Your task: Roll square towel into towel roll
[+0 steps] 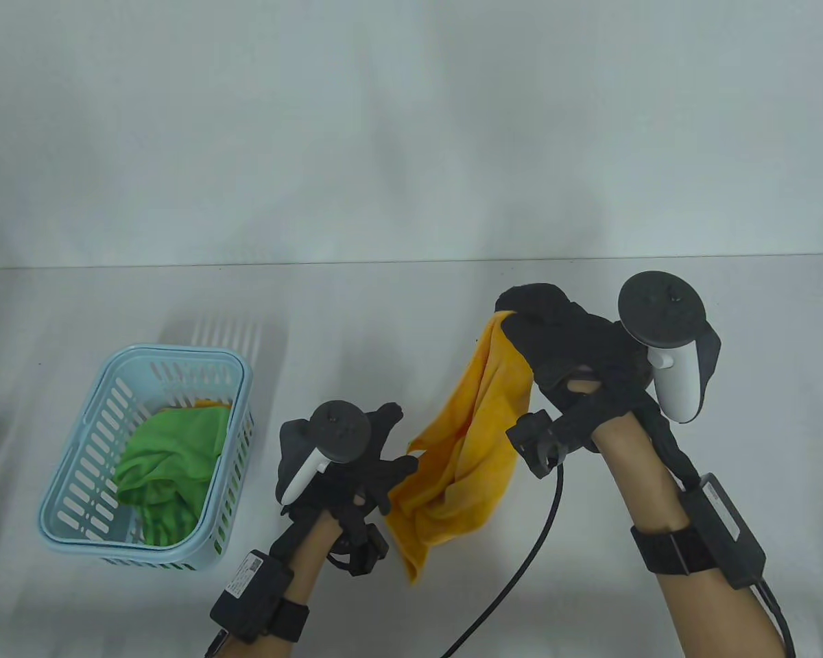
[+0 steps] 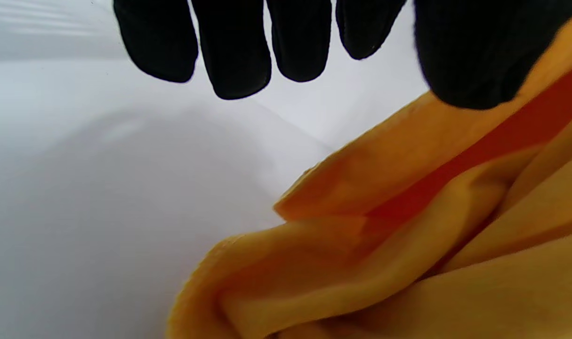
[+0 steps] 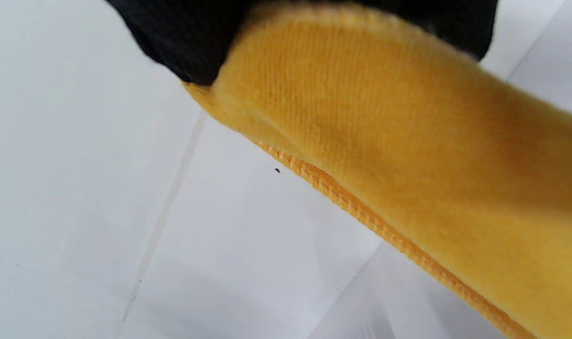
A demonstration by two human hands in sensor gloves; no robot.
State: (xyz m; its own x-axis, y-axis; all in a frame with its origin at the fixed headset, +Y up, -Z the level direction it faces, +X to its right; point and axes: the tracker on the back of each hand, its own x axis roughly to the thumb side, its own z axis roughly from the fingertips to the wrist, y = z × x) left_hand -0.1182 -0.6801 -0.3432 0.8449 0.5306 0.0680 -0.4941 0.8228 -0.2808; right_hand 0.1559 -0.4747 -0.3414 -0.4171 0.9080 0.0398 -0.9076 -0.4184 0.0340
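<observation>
An orange-yellow square towel (image 1: pixel 463 439) hangs crumpled above the table, right of centre. My right hand (image 1: pixel 555 329) grips its top corner and holds it up; the right wrist view shows the cloth (image 3: pixel 408 155) clamped under the gloved fingers (image 3: pixel 182 42). My left hand (image 1: pixel 377 466) is beside the towel's lower left part, fingers spread. In the left wrist view the fingers (image 2: pixel 234 52) hang loose over the white table while the thumb (image 2: pixel 474 61) touches the towel's edge (image 2: pixel 408 235). The towel's lower tip hangs near the table.
A light blue slotted basket (image 1: pixel 75 507) stands at the left with a green towel (image 1: pixel 171 466) bunched inside and a bit of orange cloth behind it. A black cable (image 1: pixel 521 569) runs from my right wrist to the front edge. The table is white.
</observation>
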